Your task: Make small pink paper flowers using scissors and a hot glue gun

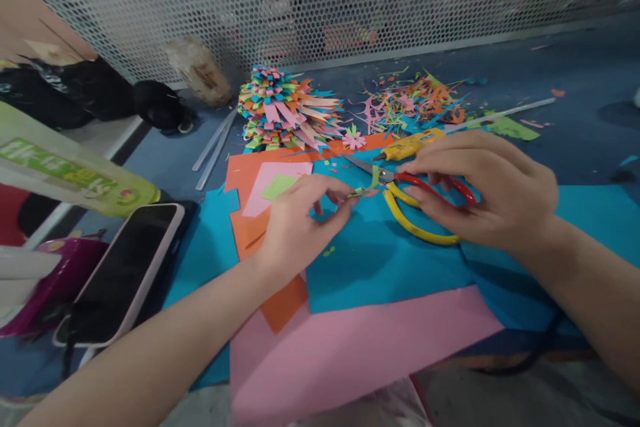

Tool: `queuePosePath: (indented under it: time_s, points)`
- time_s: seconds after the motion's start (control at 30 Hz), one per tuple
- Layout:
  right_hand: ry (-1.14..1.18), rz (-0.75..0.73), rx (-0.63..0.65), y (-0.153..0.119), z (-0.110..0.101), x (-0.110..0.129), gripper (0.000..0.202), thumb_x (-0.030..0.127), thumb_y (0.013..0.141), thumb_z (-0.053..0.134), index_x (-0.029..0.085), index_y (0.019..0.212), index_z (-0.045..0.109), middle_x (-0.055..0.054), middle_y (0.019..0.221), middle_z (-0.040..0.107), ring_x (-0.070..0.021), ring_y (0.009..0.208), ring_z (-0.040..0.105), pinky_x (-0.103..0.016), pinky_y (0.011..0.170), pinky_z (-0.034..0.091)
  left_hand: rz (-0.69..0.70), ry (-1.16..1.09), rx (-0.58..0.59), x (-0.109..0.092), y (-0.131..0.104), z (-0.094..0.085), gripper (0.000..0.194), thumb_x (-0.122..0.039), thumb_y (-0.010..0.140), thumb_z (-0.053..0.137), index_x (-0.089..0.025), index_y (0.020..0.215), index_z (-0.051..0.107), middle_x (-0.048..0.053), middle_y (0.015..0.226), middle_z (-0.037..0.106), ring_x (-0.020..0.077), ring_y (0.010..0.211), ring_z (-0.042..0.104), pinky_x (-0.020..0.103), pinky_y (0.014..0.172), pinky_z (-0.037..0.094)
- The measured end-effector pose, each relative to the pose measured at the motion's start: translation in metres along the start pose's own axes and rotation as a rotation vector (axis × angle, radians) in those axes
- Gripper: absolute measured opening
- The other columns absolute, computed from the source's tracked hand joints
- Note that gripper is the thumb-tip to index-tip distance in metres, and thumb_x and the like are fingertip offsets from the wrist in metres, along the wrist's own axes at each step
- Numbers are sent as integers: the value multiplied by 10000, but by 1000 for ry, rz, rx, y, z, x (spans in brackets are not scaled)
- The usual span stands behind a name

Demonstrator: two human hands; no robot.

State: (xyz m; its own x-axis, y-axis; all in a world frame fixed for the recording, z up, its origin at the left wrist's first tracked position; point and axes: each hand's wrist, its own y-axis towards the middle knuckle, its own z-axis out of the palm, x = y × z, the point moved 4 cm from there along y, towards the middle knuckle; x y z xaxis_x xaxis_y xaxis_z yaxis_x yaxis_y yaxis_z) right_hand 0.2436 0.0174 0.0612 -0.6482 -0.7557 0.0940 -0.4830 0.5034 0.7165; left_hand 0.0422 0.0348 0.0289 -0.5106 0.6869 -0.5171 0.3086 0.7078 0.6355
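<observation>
My left hand point(310, 217) pinches a small green paper strip point(375, 177) between thumb and fingertips; the strip curls up beside the scissor blades. With my right hand point(485, 187) I grip a pair of scissors point(386, 175) by its red handle, fingers partly hidden behind it. Its metal blades point left, and a yellow handle loop point(425, 233) hangs below. Under both hands lie blue paper sheets point(360, 267). Just behind the blades sits a small pink paper flower point(353, 138) with a green centre.
Behind stands a multicoloured paper-strip tree point(285, 110), with paper scraps point(415, 103) to its right. A yellow glue gun point(407, 145) lies by my right hand. Left are a phone point(125, 273), a bottle point(65, 167) and clear sticks point(215, 150). A perforated metal panel point(320, 7) borders the back.
</observation>
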Motion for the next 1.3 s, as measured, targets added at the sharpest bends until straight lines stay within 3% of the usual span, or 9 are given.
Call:
queuePosePath:
  time_s: [0.2, 0.3, 0.43, 0.67, 0.93, 1.3]
  points:
    - [96, -114, 38, -2, 9, 0, 286, 216, 926, 657, 260, 1200, 588, -61, 1113, 762, -228, 1052, 727, -383, 879, 618, 23, -22, 35, -3, -1, 3, 71, -135, 824, 716, -196, 831, 681, -24, 754, 738, 80, 659, 650, 170, 571, 504]
    - [126, -56, 97, -1, 14, -2, 249, 235, 944, 635, 281, 1186, 601, -35, 1120, 767, -224, 1032, 727, -379, 864, 611, 90, 20, 31, -6, -2, 1, 87, -124, 824, 725, -196, 849, 683, -28, 751, 738, 81, 667, 656, 168, 583, 505]
    - [205, 49, 161, -1, 18, -5, 243, 228, 936, 627, 308, 1165, 617, 0, 1042, 766, -184, 831, 717, -349, 777, 605, 168, 56, 14, -8, -3, 0, 103, -104, 819, 735, -183, 861, 683, -15, 773, 745, 90, 704, 677, 177, 639, 528]
    - [374, 148, 170, -3, 25, -9, 301, 209, 903, 642, 308, 1186, 616, 13, 965, 758, -154, 709, 668, -280, 611, 554, 232, 43, 20, -9, -7, 2, 88, -131, 854, 723, -189, 900, 675, 12, 865, 774, 111, 765, 703, 198, 642, 541]
    - [424, 198, 190, -4, 27, -10, 318, 212, 897, 629, 313, 1198, 615, 24, 943, 748, -144, 719, 661, -265, 632, 541, 215, 51, 23, -8, -5, 3, 63, -151, 869, 702, -206, 892, 683, 5, 860, 775, 115, 751, 704, 210, 637, 549]
    - [429, 161, 172, -3, 25, -7, 341, 166, 892, 636, 324, 1193, 607, 36, 915, 739, -139, 723, 666, -250, 626, 566, 194, 58, 39, -8, -5, 3, 47, -163, 874, 694, -209, 881, 691, 10, 848, 773, 114, 705, 682, 220, 625, 548]
